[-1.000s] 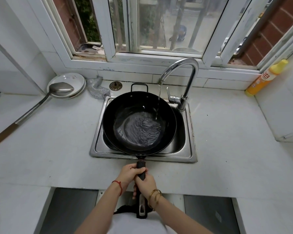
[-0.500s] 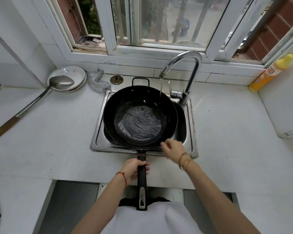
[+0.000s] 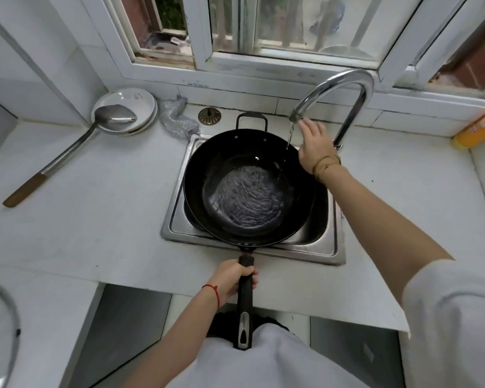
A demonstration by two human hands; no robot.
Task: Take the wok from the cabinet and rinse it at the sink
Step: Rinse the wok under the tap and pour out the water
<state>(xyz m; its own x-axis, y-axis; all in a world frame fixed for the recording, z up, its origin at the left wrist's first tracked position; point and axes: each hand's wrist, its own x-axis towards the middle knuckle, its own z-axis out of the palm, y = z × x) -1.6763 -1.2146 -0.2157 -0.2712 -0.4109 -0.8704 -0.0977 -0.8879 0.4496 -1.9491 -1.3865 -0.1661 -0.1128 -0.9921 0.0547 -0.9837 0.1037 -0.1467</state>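
Head cam, looking down at a kitchen sink w/ two bare arms reaching in.

Nearest: left hand (image 3: pixel 233 278), red string at the wrist, fingers curled round the wok's long black handle (image 3: pixel 245 301), which sticks out over the tabletop (image 3: pixel 101 197) edge toward the body.

Mid: wok (image 3: pixel 247 186), round, deep, dark matte metal w/ a thin rim, sits on top of the stainless steel sink (image 3: pixel 331 247). A rippled pool of water covers its bottom. A small loop handle (image 3: pixel 251 119) sits on the far rim.

Further: right hand (image 3: pixel 314 144), gold bracelets at the wrist, fingers loosely straight, holding nothing, just beside the spout of the curved chrome faucet (image 3: pixel 345 91). A thin stream (image 3: pixel 289 135) falls past it into the wok.

Progress, judged: wok is out of the cabinet and at the sink, part filled. Swirling and tipping the water out look left to do.

Far left on the white tabletop: steel ladle (image 3: pixel 115 116) w/ wooden grip resting on stacked white plates (image 3: pixel 140 100), a crumpled silvery scourer (image 3: pixel 177 119), a brass drain strainer (image 3: pixel 209 115). Far right: an orange-yellow bottle (image 3: pixel 476 130). White-framed window (image 3: pixel 205 29) behind.
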